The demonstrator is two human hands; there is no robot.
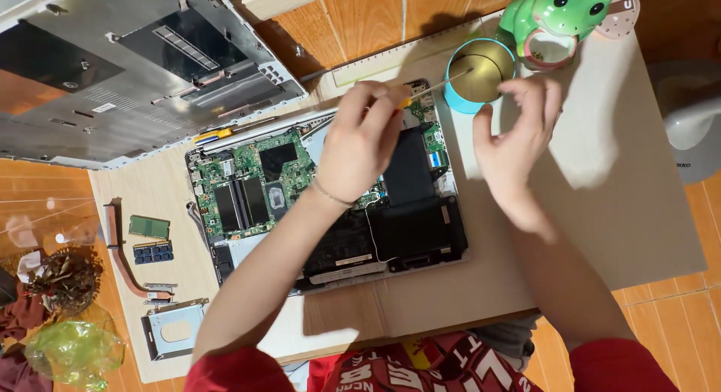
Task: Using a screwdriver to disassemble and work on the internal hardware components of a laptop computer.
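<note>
An opened laptop base (420, 249) lies on the low table, its green circuit board (251, 170) and black battery exposed. My left hand (359, 144) hovers over the board's upper right part and grips a thin screwdriver (439, 82) whose shaft points toward a blue round tin (456, 99). My right hand (518, 148) is beside the tin, to the right of the laptop, fingers spread and holding nothing that I can see.
The removed grey bottom cover (113, 69) lies at the upper left. Two memory modules (150, 238), a copper heat pipe (120, 260) and a metal drive bracket (174, 330) sit left of the laptop. A green frog figure (556, 16) stands behind the tin.
</note>
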